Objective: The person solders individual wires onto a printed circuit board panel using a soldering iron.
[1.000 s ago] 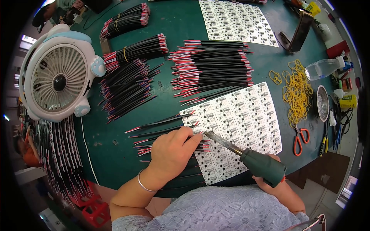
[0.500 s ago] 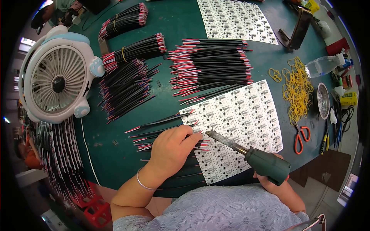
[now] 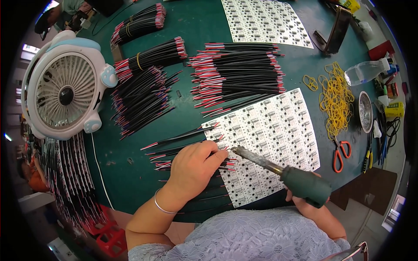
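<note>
My left hand (image 3: 191, 167) rests at the left edge of a white circuit board panel (image 3: 270, 130). Its thumb and index finger pinch a black-sleeved wire, mostly hidden under the fingers. From beneath that hand several black wires (image 3: 174, 138) with red and white ends stick out to the left, some tips lying over the panel. My right hand (image 3: 305, 204) is wrapped round the dark green handle of a soldering iron (image 3: 305, 185). The iron's worn metal tip points left and is just right of my left fingertips, over the panel. Whether the tip touches the board I cannot tell.
Wire bundles (image 3: 239, 69) lie beyond the panel, with others at the far left. A white fan (image 3: 65, 95) stands at left. A second panel (image 3: 265, 21) lies at the back. Yellow rubber bands (image 3: 335, 102), orange-handled scissors (image 3: 337, 161), a metal bowl (image 3: 365, 112) and a bottle (image 3: 368, 73) are at right.
The soldering iron's handle has shifted slightly to the right, with my right hand on it. Its tip has hardly moved. My left hand stays in place.
</note>
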`<state>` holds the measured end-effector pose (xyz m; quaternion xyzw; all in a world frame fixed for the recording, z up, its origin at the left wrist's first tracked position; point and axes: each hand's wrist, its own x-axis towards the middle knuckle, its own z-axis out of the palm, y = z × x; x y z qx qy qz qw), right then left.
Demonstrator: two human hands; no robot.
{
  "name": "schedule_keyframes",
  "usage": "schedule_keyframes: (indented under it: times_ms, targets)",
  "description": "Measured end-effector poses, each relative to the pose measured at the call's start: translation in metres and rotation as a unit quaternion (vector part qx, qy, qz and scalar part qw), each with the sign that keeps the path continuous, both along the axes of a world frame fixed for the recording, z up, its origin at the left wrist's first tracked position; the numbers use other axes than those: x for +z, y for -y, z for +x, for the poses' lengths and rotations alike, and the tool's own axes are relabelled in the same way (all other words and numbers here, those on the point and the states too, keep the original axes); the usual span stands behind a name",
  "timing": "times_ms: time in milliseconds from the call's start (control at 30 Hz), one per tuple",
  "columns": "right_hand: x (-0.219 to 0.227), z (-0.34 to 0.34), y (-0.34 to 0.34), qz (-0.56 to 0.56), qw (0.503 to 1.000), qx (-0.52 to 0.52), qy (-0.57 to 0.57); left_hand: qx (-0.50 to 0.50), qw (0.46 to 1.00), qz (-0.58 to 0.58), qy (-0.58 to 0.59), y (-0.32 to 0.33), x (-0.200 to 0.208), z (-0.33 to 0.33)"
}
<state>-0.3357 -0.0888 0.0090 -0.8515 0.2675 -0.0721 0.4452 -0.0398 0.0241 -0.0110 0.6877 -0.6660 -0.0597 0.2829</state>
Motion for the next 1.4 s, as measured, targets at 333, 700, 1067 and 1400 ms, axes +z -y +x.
schedule_keyframes:
  times_ms: [333, 700, 1067, 1400]
  targets:
    - [-0.003, -0.001, -0.01, 0.299, 0.921, -0.186, 0.168, -0.003, 1.0, -0.023, 0.009, -0.004, 0.011, -0.001]
    - [-0.008, -0.021, -0.013, 0.273, 0.933, -0.154, 0.18, 0.05, 0.993, 0.049, 0.095, -0.023, 0.026, -0.029]
    - [0.0, -0.017, -0.015, 0.18, 0.974, -0.097, 0.095, 0.044, 0.998, -0.002, 0.045, -0.019, 0.003, -0.027]
    - [-0.004, -0.019, -0.014, 0.094, 0.991, -0.077, 0.052, 0.048, 0.996, 0.021, 0.066, -0.018, 0.007, -0.03]
